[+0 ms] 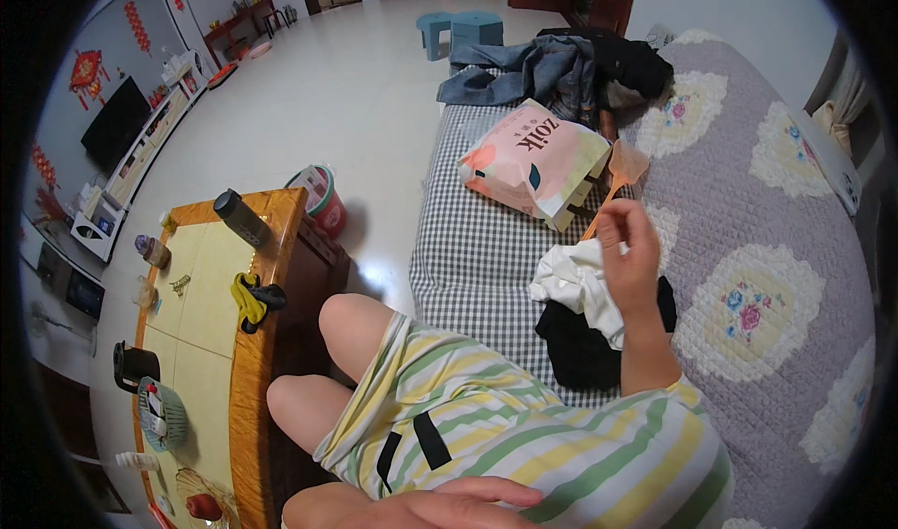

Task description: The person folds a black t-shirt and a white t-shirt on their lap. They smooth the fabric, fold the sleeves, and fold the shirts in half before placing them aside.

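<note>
My right hand (pixel 631 259), its fingers curled, is over a crumpled white cloth (pixel 579 276) on the seat beside me. Whether the fingers grip the cloth cannot be made out. Under it lies a black cloth (pixel 579 353). Close by the fingertips runs the handle of an orange plastic fly swatter (pixel 624 168); a hold on it is not plain. A pink and cream printed bag (pixel 533 157) lies just beyond. My left hand (pixel 449 508) rests by my striped clothing at the bottom edge, partly cut off, fingers apart with nothing seen in them.
A wooden table (pixel 252 360) stands before my knees, bearing a dark bottle (pixel 242 218), a yellow and black cloth item (pixel 254 299), a green basket (pixel 161 413) and a black jug (pixel 137 364). Jeans (pixel 519 73) lie on the checked seat cover (pixel 463 248). A bin (pixel 326 203) stands on the floor.
</note>
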The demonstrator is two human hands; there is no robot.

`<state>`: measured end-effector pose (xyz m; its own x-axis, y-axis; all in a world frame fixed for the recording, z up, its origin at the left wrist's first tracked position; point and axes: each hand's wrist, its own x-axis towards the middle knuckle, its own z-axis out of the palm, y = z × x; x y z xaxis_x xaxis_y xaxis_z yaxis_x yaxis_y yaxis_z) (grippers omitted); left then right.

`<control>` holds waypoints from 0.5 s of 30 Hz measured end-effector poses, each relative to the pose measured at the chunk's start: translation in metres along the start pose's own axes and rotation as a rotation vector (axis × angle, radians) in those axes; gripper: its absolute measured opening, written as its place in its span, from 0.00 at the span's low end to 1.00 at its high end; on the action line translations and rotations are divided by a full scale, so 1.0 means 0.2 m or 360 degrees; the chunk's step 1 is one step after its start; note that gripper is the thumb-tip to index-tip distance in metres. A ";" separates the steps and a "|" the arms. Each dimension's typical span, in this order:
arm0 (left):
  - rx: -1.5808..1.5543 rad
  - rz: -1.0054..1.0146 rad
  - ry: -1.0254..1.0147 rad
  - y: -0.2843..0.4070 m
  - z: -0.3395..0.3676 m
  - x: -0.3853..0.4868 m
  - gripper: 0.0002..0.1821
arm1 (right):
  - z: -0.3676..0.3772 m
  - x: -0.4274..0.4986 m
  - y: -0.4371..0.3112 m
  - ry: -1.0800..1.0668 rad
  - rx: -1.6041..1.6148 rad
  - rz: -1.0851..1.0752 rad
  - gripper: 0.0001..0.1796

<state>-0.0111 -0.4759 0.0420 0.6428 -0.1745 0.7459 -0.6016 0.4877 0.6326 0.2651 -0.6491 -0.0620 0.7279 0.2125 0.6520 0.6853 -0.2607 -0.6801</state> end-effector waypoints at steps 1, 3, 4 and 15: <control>0.0068 0.0035 0.0029 0.01 0.01 0.00 0.52 | 0.03 -0.02 -0.01 -0.0065 0.0037 0.0013 0.10; 0.0205 0.0057 0.0119 0.07 0.04 0.00 0.47 | 0.12 -0.06 -0.05 -0.0189 0.0127 -0.0012 0.10; 0.0214 0.0060 0.0139 0.08 0.05 0.00 0.46 | 0.13 -0.06 -0.09 -0.0285 0.0157 0.0021 0.11; -0.0952 -0.0038 0.0242 0.14 0.12 0.14 0.39 | 0.44 -0.19 -0.16 -0.0804 0.0575 0.0117 0.09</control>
<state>-0.0221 -0.4875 0.0860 0.7395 -0.0890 0.6672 -0.2443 0.8881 0.3892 0.2169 -0.5670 -0.0947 0.6349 0.6484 0.4201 0.5340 0.0247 -0.8451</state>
